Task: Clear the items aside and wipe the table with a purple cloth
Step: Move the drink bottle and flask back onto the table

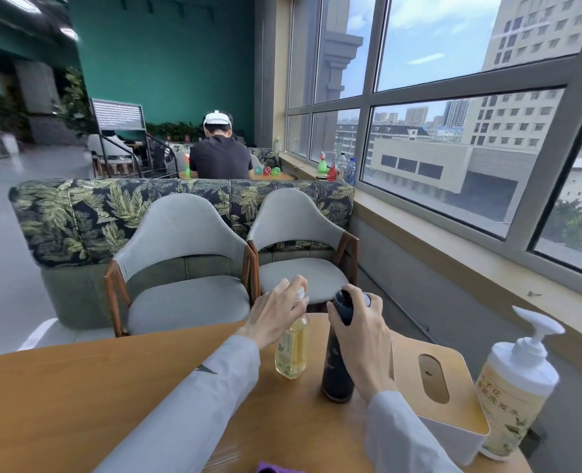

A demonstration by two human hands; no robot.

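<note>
On the round wooden table (61, 397) stand a clear bottle of yellow drink (291, 353) and, to its right, a tall dark flask (337, 370). My left hand (276, 315) wraps the neck of the yellow bottle just below its white cap. My right hand (361, 339) grips the upper part of the dark flask. Both stand upright on the table. A corner of the purple cloth (277, 468) shows at the bottom edge, near me.
A wood-topped tissue box (439, 380) sits right of the flask, a white pump bottle (518, 380) beyond it at the table's right edge. Two grey chairs (187, 268) face the table. A window sill (453, 247) runs along the right. A person sits at a far table.
</note>
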